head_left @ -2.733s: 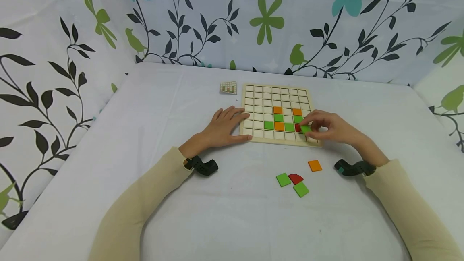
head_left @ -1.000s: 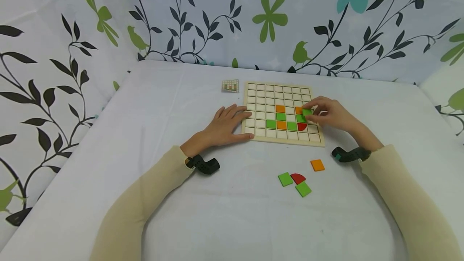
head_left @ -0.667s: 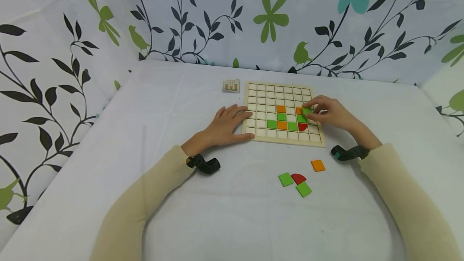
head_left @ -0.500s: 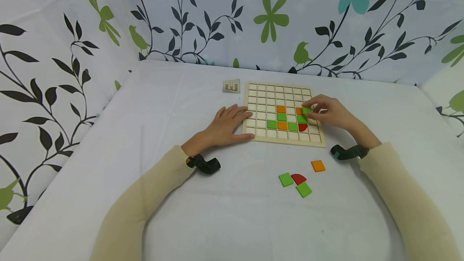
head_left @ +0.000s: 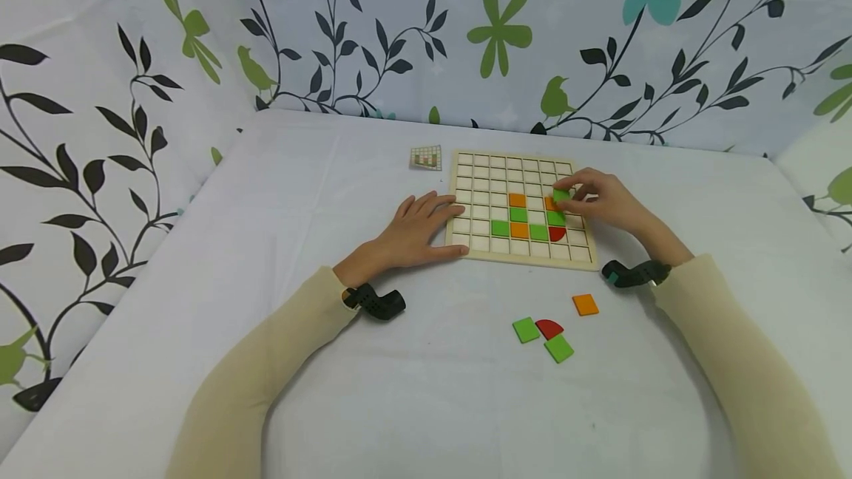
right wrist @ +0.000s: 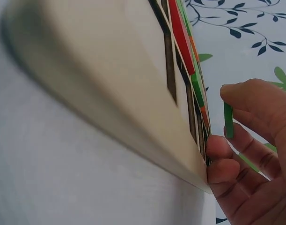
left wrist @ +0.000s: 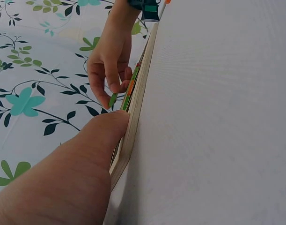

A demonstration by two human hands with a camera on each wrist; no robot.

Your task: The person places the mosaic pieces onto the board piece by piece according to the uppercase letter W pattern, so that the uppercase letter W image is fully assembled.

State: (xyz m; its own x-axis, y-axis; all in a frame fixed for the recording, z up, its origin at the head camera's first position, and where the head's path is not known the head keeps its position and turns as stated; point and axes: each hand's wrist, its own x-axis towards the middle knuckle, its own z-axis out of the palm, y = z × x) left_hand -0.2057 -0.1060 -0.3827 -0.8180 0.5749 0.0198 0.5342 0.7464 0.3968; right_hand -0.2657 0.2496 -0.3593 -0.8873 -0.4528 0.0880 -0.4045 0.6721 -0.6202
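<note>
A pale wooden grid board lies on the white cloth, with orange, green and red pieces set in several of its squares. My left hand lies flat with spread fingers at the board's left edge, its thumb on the rim in the left wrist view. Over the board's right part, my right hand pinches a green square tile between thumb and index finger. In the right wrist view this tile is edge-on, raised off the board. Below it sits an orange tile, partly covered.
Nearer the front lie two loose green tiles, a red quarter-round piece and an orange tile. A small printed grid card lies beyond the left hand. A patterned cloth hangs behind the table.
My right hand has carried the green tile from beside the red piece to farther back on the board, shifting a little more in the last half second. The left hand stays put.
</note>
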